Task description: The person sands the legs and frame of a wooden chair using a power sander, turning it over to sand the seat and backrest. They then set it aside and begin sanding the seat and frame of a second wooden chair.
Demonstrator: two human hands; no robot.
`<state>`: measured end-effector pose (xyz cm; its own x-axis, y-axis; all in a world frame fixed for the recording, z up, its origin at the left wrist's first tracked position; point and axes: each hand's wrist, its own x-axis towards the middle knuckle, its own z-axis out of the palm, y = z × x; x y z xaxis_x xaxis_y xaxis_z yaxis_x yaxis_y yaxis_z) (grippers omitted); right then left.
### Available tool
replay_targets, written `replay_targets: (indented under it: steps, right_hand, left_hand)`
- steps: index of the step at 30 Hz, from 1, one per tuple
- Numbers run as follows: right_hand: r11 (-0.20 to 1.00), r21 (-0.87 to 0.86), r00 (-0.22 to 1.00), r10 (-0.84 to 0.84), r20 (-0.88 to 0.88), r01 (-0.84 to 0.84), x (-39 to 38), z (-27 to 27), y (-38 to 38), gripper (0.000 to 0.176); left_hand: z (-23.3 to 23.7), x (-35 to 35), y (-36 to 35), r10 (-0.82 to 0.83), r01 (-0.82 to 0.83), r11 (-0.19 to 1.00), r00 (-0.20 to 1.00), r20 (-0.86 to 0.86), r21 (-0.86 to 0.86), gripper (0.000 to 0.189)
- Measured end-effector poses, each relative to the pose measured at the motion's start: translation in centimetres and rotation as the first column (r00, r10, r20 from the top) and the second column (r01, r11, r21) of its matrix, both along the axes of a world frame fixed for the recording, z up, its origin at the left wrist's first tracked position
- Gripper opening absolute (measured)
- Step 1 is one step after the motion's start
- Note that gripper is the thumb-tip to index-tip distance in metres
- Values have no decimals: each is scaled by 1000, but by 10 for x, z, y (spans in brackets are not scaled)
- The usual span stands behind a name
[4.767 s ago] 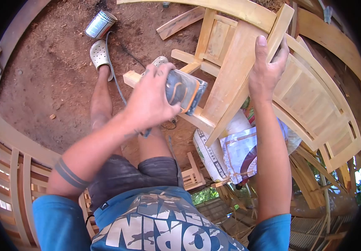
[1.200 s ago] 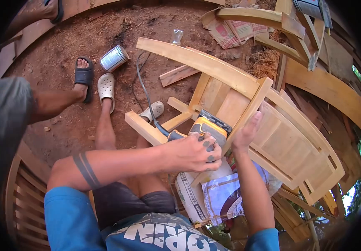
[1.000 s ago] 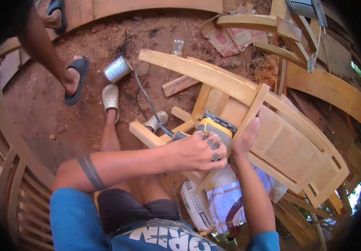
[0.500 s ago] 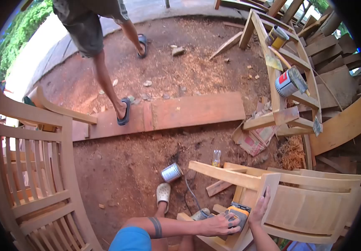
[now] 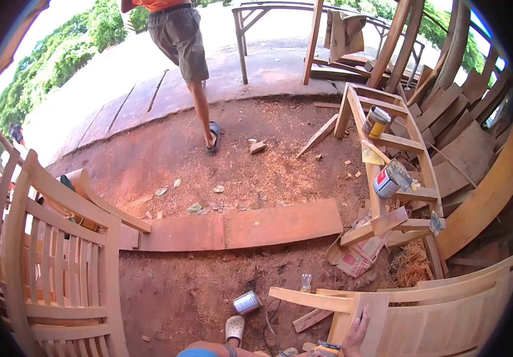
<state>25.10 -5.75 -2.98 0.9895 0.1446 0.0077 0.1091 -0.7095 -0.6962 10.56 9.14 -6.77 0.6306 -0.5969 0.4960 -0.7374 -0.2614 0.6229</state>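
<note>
Two chairs first, by size. Finished slatted chair at left: stands upright at the edge of the dirt floor, probably parked clear of the dust. Unfinished chair at lower right: lies tipped over, low to the ground, apparently so its faces come within reach of someone seated. Long plank flat on the dirt between them, seemingly stock or a walkway. Open wooden frame beyond the plank, tilted among stacked boards; serves as a shelf for two paint tins, upper tin upright on a rail, lower tin tilted, both off the dirt, by the look of it for handiness. Co-worker at top, well apart, one sandal heel raised. Crumpled printed sack at the frame's foot; print too small to read. Open can on its side near a white clog. Right hand: flat, fingers straight and close together, pressed against the unfinished chair's upright board, not closed round it; judged a steadying hold. Left hand below the picture's edge, state not shown. Sander: a yellow sliver at the bottom edge, just left of the right hand, against the same chair. Small clear bottle upright beside the chair's rail. Tin labels red, white, yellow; no brand or wording legible.
</note>
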Motion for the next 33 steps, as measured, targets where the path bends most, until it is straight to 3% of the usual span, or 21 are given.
replay_targets:
  steps: [1, 4, 5, 6, 8, 10, 12, 14, 17, 18, 19, 21, 25, 28, 33]
  right_hand:
    - [999, 33, 1000, -7, 23, 6, -2, -5, -1, 56]
    - [997, 72, 997, 10, 72, -15, 2, -17, -4, 57]
    - [997, 67, 997, 18, 79, -23, 1, -18, -7, 57]
    - [997, 63, 998, 36, 48, -39, 2, -10, -1, 56]
    - [1000, 17, 1000, -12, -21, 12, 0, 7, 5, 53]
    - [1000, -7, 1000, -27, -12, 27, -1, 1, 1, 53]
    - [997, -63, 999, -34, 26, 35, -1, 3, -1, 53]
    - [993, -13, 993, -114, -27, 114, -13, 7, -1, 52]
    - [993, 84, 990, -68, -126, 79, -1, -1, 2, 52]
    - [996, 61, 995, -55, -85, 61, 0, -14, -4, 53]
    - [991, 130, 996, -23, -91, 34, 3, -26, -12, 53]
    - [1000, 4, 1000, 26, 9, -26, 2, -11, -10, 56]
    - [996, -91, 999, 16, -34, -20, 1, -12, -13, 56]
    - [998, -58, 995, -29, -95, 24, 2, 4, -1, 56]
    - [995, -83, 994, -60, -89, 53, 5, 1, -1, 56]
  left_hand:
    - [8, 0, 2, 0, 3, 999, 998, -58, 38, 46]
    - [28, 22, 15, 109, -102, 990, 992, 68, -92, 42]
    - [28, 23, 14, 54, -45, 992, 995, -78, 115, 35]
    - [44, 38, 25, 96, -98, 994, 995, 23, 55, 30]
    - [60, 51, 36, 146, -146, 989, 989, 34, -19, 27]
    - [26, 44, 29, 142, -135, 978, 989, -34, 157, 43]
    - [40, 50, 28, 148, -137, 973, 988, -48, 185, 36]
    - [39, 42, 25, 117, -106, 985, 990, -75, 135, 35]
    - [41, 27, 23, 77, -52, 986, 984, -161, 156, 38]
    - [42, 23, 21, 61, -33, 986, 983, -171, 162, 39]
    - [35, 21, 17, 122, -107, 984, 987, -100, 142, 31]
    - [19, 24, 5, 118, -117, 990, 993, -6, 75, 24]
    - [32, 51, 24, 226, -206, 964, 968, 112, -169, 21]
    - [46, 60, 34, 174, -169, 976, 984, 23, -135, 19]
    - [31, 39, 15, 220, -208, 971, 969, 110, -117, 18]
